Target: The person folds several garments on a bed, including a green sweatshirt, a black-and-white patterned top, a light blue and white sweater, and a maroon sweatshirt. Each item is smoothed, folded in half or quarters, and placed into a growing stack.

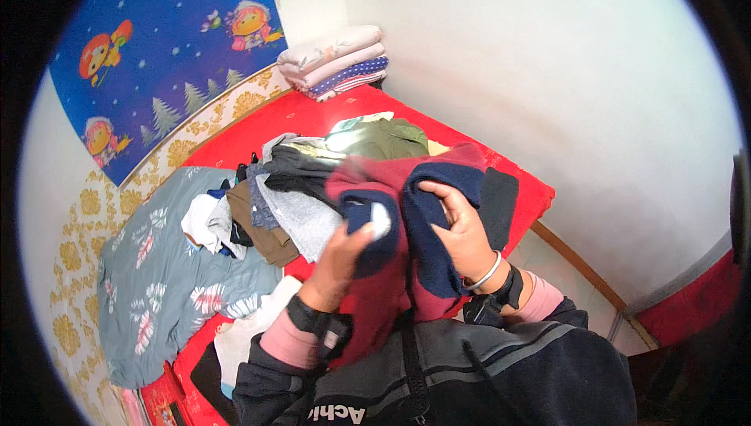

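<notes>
A maroon garment with navy panels [375, 301] hangs in front of me, held up by both hands; its exact kind is hard to tell. My left hand [336, 262] grips a navy part on the left, with a small white patch beside its thumb. On the right, my right hand [461, 230] pinches another navy part between thumb and fingers; a silver bangle [486, 271] circles that wrist. Beyond the garment lies a heap of clothes, with a dark grey piece [313, 172], a light grey piece [301, 219] and an olive green piece [383, 140].
The clothes lie on a red-covered bed [461, 130]. At left spreads a grey-green floral quilt [188, 277], with brown [252, 222] and white [205, 221] clothes by it. Folded bedding [332, 58] is stacked at the far corner, against a white wall [547, 58].
</notes>
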### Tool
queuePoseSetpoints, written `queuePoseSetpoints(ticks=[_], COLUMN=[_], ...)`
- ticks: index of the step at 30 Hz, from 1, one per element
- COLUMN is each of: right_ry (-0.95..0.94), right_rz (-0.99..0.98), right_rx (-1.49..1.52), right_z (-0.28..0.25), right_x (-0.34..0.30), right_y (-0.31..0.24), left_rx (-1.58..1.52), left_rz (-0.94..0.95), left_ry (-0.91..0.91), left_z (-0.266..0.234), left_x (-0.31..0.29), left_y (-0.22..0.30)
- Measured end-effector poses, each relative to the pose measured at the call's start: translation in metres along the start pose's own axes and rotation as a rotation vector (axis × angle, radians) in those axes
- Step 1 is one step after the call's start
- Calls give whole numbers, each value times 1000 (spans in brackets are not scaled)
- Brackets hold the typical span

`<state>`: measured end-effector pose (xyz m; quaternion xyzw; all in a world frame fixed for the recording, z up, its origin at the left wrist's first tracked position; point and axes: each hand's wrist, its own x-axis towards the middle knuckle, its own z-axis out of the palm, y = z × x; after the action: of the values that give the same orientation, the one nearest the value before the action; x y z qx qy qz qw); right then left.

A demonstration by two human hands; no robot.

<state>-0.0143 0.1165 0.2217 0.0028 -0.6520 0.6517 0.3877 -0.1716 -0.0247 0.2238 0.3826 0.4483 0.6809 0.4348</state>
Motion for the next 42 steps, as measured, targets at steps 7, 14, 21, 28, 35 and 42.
queuePoseSetpoints(ticks=[7,14,21,28,35,42], right_ry=[23,14,67,70,141,428], right_rz=[-31,3,50,80,142,177], right_rx=[-202,-154,-72,-13,130,-183], right_z=[25,21,19,20,-20,-80], right_x=[-1,-8,-8,-6,-6,-6], right_y=[-19,-21,-23,-18,-8,-5], left_rx=[129,141,56,-4,-35,-45], left_rz=[86,36,33,73,76,226], left_ry=[-87,-13,-19,-18,60,82], left_z=[39,40,37,36,6,-17], left_x=[1,2,0,-1,-10,-17], left_y=[13,13,11,10,18,39])
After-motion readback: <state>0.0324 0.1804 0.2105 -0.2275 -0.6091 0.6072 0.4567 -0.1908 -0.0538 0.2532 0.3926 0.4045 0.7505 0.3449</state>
